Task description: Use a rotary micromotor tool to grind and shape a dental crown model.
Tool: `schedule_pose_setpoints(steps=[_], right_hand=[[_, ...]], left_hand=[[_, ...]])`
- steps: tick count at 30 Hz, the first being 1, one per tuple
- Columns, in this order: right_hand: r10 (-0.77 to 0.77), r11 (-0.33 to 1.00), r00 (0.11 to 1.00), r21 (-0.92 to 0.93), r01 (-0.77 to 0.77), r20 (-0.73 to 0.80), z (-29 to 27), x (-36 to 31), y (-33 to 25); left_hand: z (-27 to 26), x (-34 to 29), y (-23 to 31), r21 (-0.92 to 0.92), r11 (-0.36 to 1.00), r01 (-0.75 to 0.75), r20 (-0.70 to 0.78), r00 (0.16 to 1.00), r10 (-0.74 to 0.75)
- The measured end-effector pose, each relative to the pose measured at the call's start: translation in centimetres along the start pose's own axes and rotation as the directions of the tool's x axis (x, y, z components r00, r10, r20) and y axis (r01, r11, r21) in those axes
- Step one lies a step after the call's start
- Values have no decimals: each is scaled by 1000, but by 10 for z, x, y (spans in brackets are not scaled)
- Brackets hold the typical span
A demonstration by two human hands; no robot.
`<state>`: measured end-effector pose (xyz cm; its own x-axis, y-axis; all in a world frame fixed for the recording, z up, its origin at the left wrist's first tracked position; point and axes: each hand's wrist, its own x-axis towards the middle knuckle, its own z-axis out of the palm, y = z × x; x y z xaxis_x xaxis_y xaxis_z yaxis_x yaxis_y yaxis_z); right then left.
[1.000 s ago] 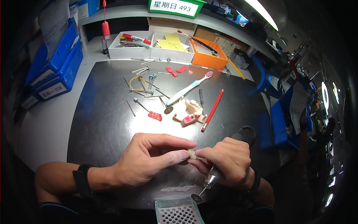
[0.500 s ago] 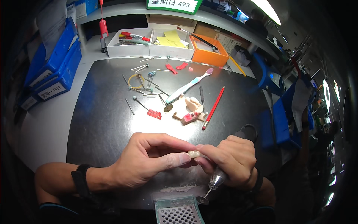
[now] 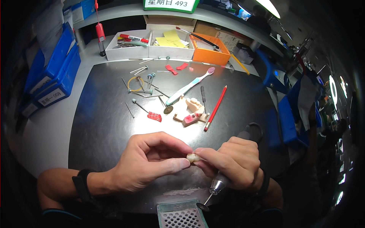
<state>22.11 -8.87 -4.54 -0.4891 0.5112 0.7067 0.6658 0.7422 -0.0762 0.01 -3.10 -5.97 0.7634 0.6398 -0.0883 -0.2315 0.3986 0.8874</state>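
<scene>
A small, whitish dental crown (image 3: 193, 157) is pinched between the thumb and fingers of my left hand (image 3: 138, 163). My right hand (image 3: 239, 161) is closed around a metal rotary handpiece (image 3: 217, 185), whose thin shank ends in a dark disc (image 3: 203, 207) pointing down, away from the crown. The right thumb and index fingertips also meet at the crown's right side. Beyond my hands sits a cream dental model (image 3: 194, 104) with a pink and red section (image 3: 191, 120). Part of the crown is hidden by my fingertips.
A perforated suction grille (image 3: 182, 218) is at the near edge. Farther off lie a red pencil (image 3: 216, 108), a toothbrush (image 3: 188, 89), a small screwdriver (image 3: 203, 97) and several burs (image 3: 150, 79). White trays (image 3: 127, 53) and an orange box (image 3: 209, 57) line the back; blue bins (image 3: 57, 85) stand left.
The crown has turned a little between my fingertips and more of its surface shows. The whole scene has shifted slightly left in view. Both hands keep their holds.
</scene>
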Motion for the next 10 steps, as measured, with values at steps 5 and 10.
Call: schedule_pose_setpoints(steps=[5, 10], right_hand=[[155, 984, 986, -95, -149, 66, -13, -1, -1], [355, 922, 931, -134, -363, -80, -14, 10, 8]], left_hand=[[-11, 15, 14, 573, 814, -96, 47, 995, 84], [-10, 29, 17, 820, 472, -324, 243, 944, 225]])
